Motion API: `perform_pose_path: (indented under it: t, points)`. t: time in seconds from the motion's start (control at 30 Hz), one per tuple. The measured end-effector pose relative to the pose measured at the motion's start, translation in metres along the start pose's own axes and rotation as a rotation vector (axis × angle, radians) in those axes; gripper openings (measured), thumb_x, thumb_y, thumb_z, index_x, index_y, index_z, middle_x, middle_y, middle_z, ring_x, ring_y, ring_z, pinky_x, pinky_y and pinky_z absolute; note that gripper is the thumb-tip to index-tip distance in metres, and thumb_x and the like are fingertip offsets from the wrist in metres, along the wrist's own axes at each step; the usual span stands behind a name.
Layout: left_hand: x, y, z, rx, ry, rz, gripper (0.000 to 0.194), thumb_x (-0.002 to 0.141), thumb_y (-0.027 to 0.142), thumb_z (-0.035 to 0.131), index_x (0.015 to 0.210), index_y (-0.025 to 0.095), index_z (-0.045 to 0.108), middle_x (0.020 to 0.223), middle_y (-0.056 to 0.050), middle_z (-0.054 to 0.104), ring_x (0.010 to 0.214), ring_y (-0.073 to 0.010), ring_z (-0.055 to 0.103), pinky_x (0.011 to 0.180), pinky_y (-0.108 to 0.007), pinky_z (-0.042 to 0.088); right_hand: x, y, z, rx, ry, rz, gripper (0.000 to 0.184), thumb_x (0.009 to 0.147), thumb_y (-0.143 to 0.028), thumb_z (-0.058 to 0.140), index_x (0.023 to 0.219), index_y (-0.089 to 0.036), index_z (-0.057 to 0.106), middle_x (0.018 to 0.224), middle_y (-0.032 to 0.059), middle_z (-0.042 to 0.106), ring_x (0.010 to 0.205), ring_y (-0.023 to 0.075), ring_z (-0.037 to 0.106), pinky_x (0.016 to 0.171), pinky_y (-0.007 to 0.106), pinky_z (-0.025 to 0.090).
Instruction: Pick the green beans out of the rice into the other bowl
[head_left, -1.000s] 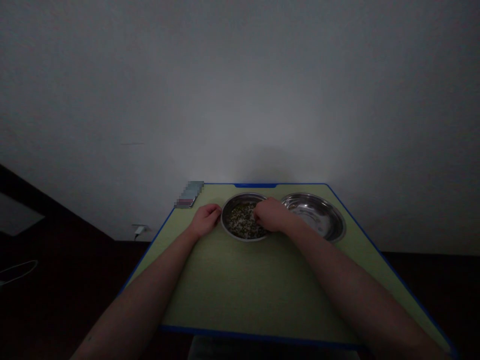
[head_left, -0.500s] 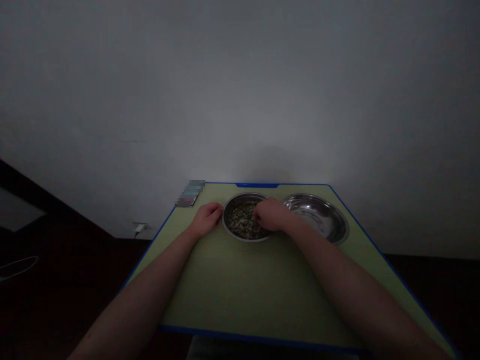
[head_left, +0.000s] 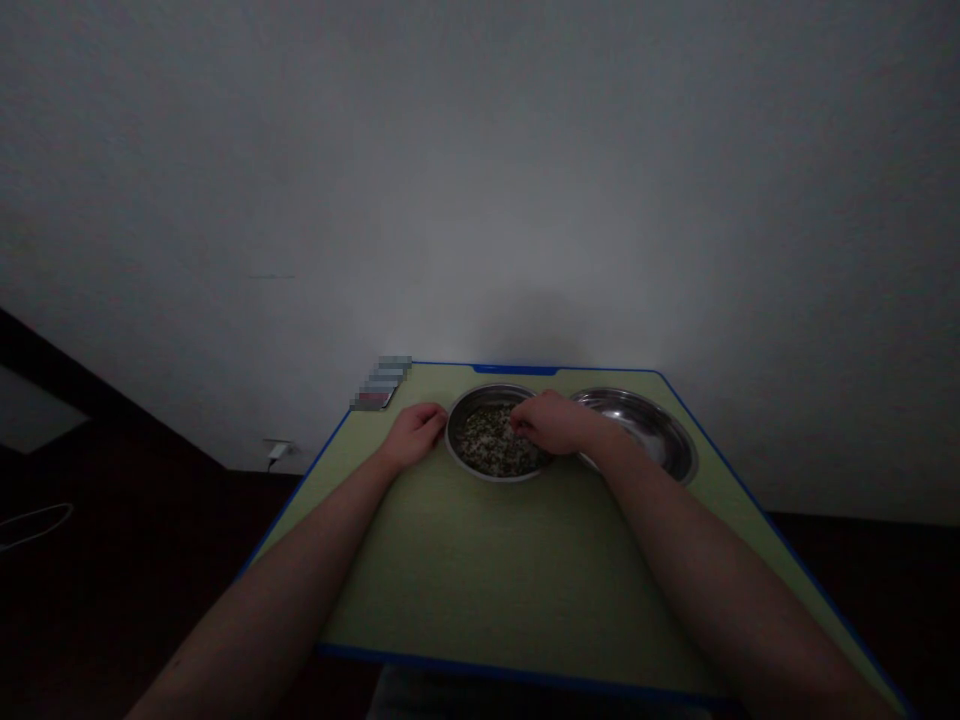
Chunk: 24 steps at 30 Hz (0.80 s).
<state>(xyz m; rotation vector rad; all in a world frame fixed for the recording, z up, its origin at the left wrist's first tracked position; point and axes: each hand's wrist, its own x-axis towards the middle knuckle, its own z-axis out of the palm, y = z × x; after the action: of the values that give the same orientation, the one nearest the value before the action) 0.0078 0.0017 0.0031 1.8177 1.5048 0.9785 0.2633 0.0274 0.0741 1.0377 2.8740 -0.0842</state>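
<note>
On a pale green table (head_left: pixel 480 580) edged in blue, a round steel bowl (head_left: pixel 489 396) stands near the far side, holding a speckled mix of light and dark grains (head_left: pixel 491 440). The right hand (head_left: pixel 553 422) reaches over that bowl's right side, its fingers bent inward and bunched with the thumb above the grains; whether anything is pinched between them cannot be told. The left hand (head_left: pixel 415 435) rests on the tabletop at the bowl's left side, loosely curled, fingertips at the rim, though a real grip on it is too dim to make out. A wider steel basin (head_left: pixel 670 435) sits to the right, just beside the bowl; the right wrist and forearm cross in front of it, hiding its near left part and the gap between the two vessels. Directly behind the table rises a plain grey wall (head_left: pixel 495 200), with a white plug (head_left: pixel 279 453) and dark cord low on its left. A pale loop of cable (head_left: pixel 34 527) shows at the far left against the dark floor (head_left: pixel 112 620). At the table's far left corner lies a flat item (head_left: pixel 379 386), blurred into blocks, any lettering on it unreadable.
</note>
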Motion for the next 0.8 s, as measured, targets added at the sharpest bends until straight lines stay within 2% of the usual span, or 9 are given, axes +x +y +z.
perform_pose_path:
  t: [0.47,0.8]
  points:
    - [0.0004,-0.0003,0.0017,0.002,0.008,-0.003,0.027,0.080,0.035,0.043,0.062,0.018,0.055,0.048,0.005,0.048,0.047,-0.0103,0.044,0.048,-0.021,0.033,0.0060,-0.0062,0.0097,-0.041,-0.024,-0.048,0.021,0.079,-0.022,0.047,0.087,-0.022,0.067,0.091,0.0057,0.069,0.087,0.0191,0.060,0.083,0.031,0.034]
    - [-0.0003,0.0011,0.0012,-0.024,-0.001,-0.031,0.027,0.079,0.036,0.043,0.063,0.018,0.055,0.048,0.004,0.047,0.046,-0.0106,0.044,0.046,-0.021,0.033,0.0055,-0.0083,0.0034,-0.163,-0.056,0.026,0.023,0.072,-0.014,0.051,0.084,-0.019,0.070,0.092,0.0109,0.069,0.086,0.0210,0.060,0.085,0.034,0.032]
